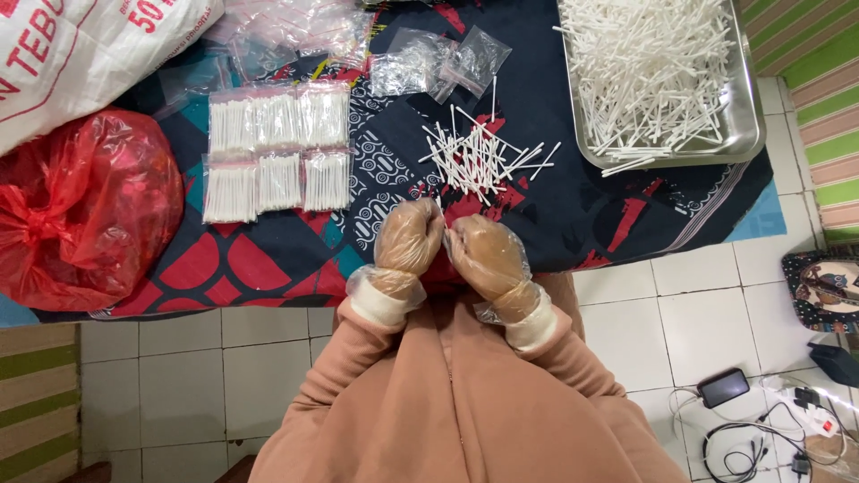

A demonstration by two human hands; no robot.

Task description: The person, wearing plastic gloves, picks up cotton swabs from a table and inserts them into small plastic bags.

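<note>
A loose pile of white cotton swabs [479, 159] lies on a dark patterned cloth [555, 206], just ahead of a seated person's two hands. Left hand [407, 237] & right hand [485, 259], both in thin clear plastic gloves, are curled into loose fists and held close together, knuckles nearly touching, at the cloth's near edge. Cannot tell whether either hand pinches a swab; fingers are folded in & hidden. Cream cuffs & peach sleeves [358, 358] show below the wrists.

To the left of the pile, six filled clear packets of swabs [277, 152] sit in two neat rows of three. Beyond the pile, empty small zip bags [438, 61] lie crumpled. Top right, a steel tray [750, 116] holds a large heap of swabs. Far left: a tied red plastic bag [85, 210] w/ a white printed sack [80, 49] above it. On the tiled floor, bottom right, a phone [723, 387] & tangled charger cables [761, 438].
</note>
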